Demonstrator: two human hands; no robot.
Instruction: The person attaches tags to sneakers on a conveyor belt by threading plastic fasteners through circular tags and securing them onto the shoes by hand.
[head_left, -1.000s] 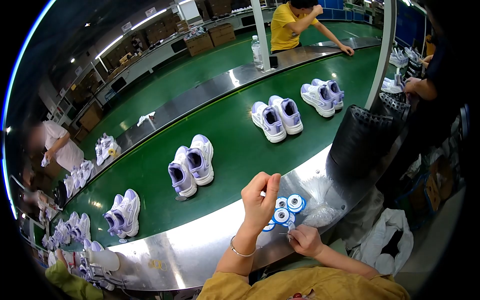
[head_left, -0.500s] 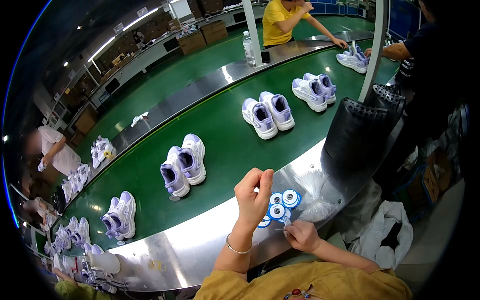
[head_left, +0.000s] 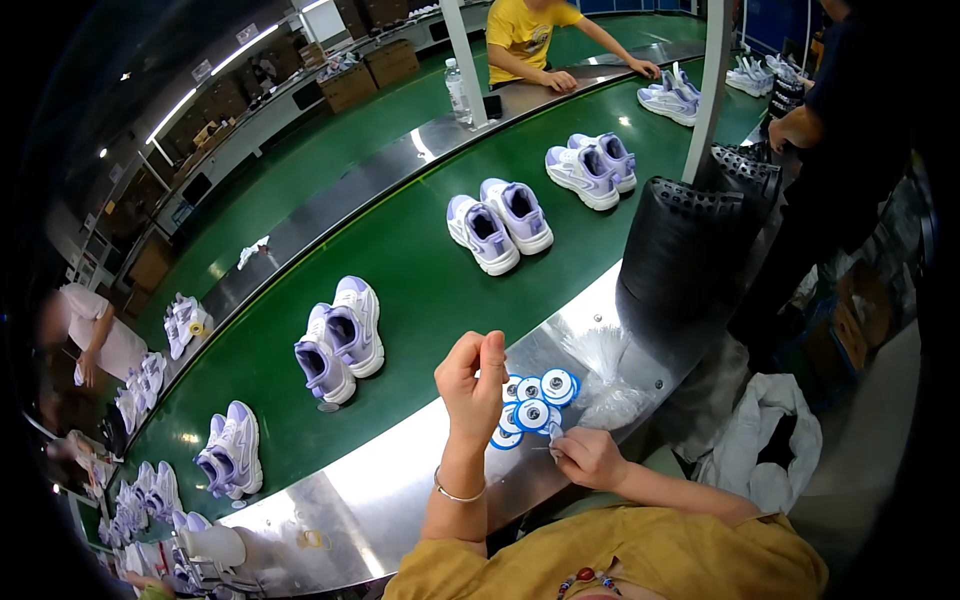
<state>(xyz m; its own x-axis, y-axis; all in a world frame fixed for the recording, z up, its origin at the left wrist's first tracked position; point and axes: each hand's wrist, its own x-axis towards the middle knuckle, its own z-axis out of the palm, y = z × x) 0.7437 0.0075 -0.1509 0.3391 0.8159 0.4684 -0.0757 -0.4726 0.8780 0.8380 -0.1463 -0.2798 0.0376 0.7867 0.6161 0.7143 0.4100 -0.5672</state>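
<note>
My left hand [head_left: 470, 385] is raised above the metal ledge [head_left: 400, 470], its fingers curled and the thumb up; whatever it may pinch is too small to make out. Low over the ledge's near edge, my right hand [head_left: 588, 457] pinches a small pale tag [head_left: 555, 432] with a thin strand. Between the hands lie several round blue-and-white tags [head_left: 532, 414]. Just right of them rests a bundle of clear plastic strands [head_left: 603, 375]. Beyond the ledge, a pair of white and purple shoes [head_left: 340, 335] stands on the green belt [head_left: 420, 290].
More shoe pairs [head_left: 499, 226] line the belt. Black perforated rolls [head_left: 680, 240] stand at the right beside a metal post [head_left: 708, 95]. A person in yellow [head_left: 520, 40] leans at the far side, a person in dark clothes [head_left: 850, 140] at the right. A white sack [head_left: 765, 440] lies below.
The view has shifted, so the shoes and rolls appear further left. My hands keep nearly the same poses over the ledge. The person in yellow has lowered one arm to the far ledge.
</note>
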